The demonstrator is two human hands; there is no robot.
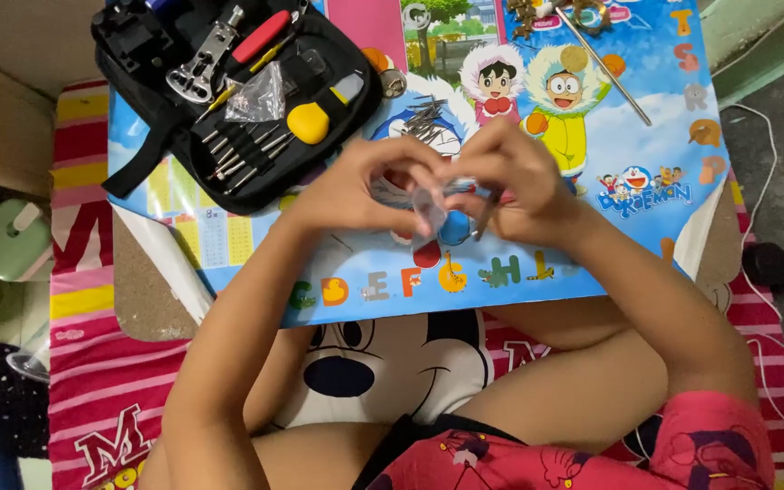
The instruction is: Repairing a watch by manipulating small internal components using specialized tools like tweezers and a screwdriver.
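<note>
Overhead view. A cartoon-printed table (646, 136) carries an open black tool case (229, 100) at upper left. Over the table's middle, the left hand (356, 186) and right hand (519, 181) meet, fingers of both pinched together on a small clear plastic bag (429, 209); a thin dark tool (485, 213) hangs from the right fingers.

The tool case (229, 100) lies on the mat (646, 136), left and behind the hands (437, 186).
</note>
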